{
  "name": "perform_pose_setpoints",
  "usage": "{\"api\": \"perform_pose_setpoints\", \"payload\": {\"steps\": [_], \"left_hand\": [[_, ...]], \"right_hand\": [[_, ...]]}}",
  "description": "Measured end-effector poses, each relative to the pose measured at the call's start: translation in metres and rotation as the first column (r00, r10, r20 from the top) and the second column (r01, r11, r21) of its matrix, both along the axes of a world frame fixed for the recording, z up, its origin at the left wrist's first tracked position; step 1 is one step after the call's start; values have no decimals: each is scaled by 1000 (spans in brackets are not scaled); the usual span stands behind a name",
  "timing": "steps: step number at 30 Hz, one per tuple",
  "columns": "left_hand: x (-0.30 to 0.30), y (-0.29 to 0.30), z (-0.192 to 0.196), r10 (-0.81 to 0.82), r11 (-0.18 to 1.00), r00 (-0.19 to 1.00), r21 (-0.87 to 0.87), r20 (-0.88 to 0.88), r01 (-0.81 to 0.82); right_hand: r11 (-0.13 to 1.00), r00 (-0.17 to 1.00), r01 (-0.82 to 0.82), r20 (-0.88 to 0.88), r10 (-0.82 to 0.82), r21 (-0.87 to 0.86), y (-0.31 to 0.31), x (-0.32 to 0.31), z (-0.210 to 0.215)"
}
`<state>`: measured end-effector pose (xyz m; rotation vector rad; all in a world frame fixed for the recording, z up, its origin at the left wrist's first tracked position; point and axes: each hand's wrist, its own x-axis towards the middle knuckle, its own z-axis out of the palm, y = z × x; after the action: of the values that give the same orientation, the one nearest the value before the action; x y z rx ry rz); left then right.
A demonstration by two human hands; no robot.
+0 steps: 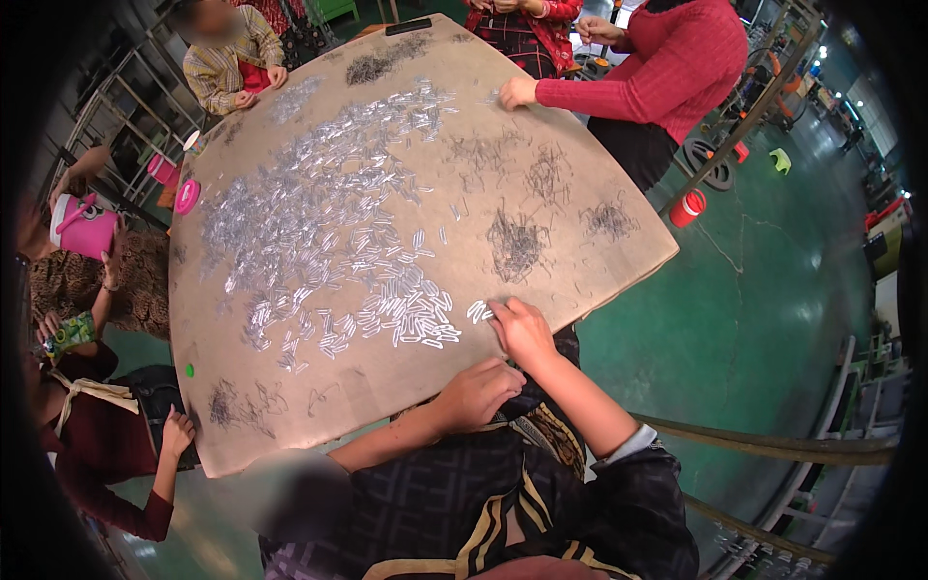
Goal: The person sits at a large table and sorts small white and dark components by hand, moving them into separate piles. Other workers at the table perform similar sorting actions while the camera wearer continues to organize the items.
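Note:
My right hand is at the near edge of the cardboard-brown tabletop, its fingers bent together beside a few shiny oval metal loops. Its fingertips touch or nearly touch the rightmost loop; whether something is pinched between them is hidden. My left hand is closed, knuckles up, just over the table's near edge, and what it may hold does not show. To the left of my right hand lies a broad spread of the same silver loops, reaching toward the far side.
Dark thin wire pieces lie in several heaps. A pink lid and a green cap sit at the left edge. Co-workers stand around the table; one person holds a pink bucket. A red container stands on the green floor to the right.

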<state>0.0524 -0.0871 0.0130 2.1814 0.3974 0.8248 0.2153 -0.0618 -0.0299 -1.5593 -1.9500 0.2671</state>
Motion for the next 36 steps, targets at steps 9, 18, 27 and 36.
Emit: {"api": "perform_pose_setpoints", "payload": {"steps": [9,18,27,36], "left_hand": [[0,-1,-3,-21,1000,1000,-10,-16,21],[9,-1,2,44,996,998,-84,42,-40],[19,-2,8,129,977,992,-170,5,-127],[20,-5,2,161,965,987,-215,19,-153]], "right_hand": [[983,995,70,-52,-80,-169,7,-2,-4],[857,539,-132,-762,-359,-498,-39,44,33],[923,415,-41,-847,-332,-382,-83,30,63],[946,419,23,-856,-302,-322,-88,21,61]]}}
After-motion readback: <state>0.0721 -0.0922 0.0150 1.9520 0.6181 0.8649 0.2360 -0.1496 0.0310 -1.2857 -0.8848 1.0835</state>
